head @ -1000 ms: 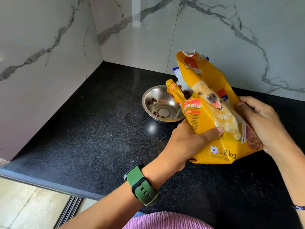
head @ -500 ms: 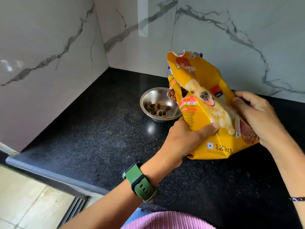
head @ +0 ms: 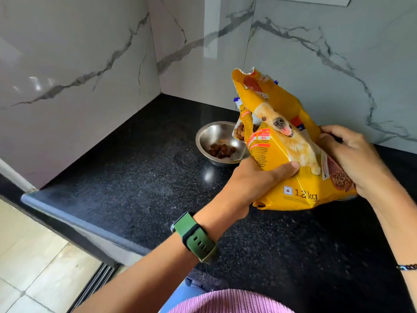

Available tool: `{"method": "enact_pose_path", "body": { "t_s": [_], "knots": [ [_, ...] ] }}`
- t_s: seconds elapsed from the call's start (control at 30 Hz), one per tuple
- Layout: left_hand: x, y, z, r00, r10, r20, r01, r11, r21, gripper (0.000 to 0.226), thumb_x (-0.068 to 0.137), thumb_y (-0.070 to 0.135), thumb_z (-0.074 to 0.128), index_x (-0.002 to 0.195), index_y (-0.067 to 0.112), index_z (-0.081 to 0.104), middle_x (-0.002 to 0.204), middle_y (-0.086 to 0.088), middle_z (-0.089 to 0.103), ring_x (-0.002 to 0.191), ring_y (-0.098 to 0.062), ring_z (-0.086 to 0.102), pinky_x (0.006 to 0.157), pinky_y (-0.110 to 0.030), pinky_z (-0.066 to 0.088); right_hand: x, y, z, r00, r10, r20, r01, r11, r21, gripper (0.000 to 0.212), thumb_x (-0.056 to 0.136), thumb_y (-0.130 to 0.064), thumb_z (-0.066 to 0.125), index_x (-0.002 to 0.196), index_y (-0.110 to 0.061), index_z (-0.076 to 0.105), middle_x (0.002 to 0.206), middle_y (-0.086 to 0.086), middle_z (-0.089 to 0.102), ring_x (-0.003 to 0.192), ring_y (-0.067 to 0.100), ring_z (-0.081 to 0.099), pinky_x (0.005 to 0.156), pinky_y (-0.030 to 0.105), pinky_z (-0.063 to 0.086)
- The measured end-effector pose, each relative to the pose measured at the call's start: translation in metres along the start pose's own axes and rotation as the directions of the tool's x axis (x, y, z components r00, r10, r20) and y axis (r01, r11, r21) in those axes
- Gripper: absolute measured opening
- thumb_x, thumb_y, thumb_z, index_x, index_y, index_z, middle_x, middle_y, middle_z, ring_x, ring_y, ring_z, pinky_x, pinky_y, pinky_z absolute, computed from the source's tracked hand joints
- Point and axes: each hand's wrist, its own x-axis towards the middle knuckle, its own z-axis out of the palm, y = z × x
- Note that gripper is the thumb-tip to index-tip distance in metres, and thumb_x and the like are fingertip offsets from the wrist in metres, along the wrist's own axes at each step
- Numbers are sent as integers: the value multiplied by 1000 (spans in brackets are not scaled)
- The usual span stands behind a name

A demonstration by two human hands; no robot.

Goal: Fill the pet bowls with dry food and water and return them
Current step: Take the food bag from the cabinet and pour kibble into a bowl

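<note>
- Head view shows a black speckled counter [head: 117,177] running into a corner of white marbled wall tiles [head: 67,64].
- A yellow dog-food bag [head: 291,159], marked 1.2 kg, is tipped with its torn mouth over the bowl.
- The left hand [head: 255,184], a green watch [head: 195,237] on its wrist, grips the bag's lower front, thumb pressed across the yellow face.
- The right hand [head: 356,159] holds the bag's far side, fingers curled round it; their tips may be hidden behind it.
- A steel bowl [head: 211,137] sits on the counter just left of the bag.
- Brown kibble [head: 221,150] lies in the bowl, more showing at the bag's mouth.
</note>
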Motion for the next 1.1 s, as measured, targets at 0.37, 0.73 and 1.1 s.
{"method": "enact_pose_path", "body": {
  "t_s": [0.37,0.73,1.1],
  "knots": [
    [2,0,2,998,-57,-23,57,998,4,53,75,38,75,120,18,57,113,-4,69,99,-23,68,83,-38,56,8,4,2,998,-8,67,10,999,-40,25,94,-31,49,114,-30,64,113,4,67,105,28,61,94,47,48],
    [6,1,6,999,-54,-2,54,997,-60,44,80,32,71,118,17,57,117,-6,68,85,-17,67,69,-29,56,15,0,0,994,-9,106,21,994,-111,24,95,-27,49,114,-28,64,109,3,66,102,25,60,82,33,43],
    [10,1,0,998,55,2,-55,998,-4,39,78,31,73,113,20,60,111,-2,70,95,-19,68,82,-33,56,6,-7,1,997,-71,-24,70,996,-58,26,96,-26,47,117,-25,62,102,1,64,98,25,60,84,34,47]
  ]
}}
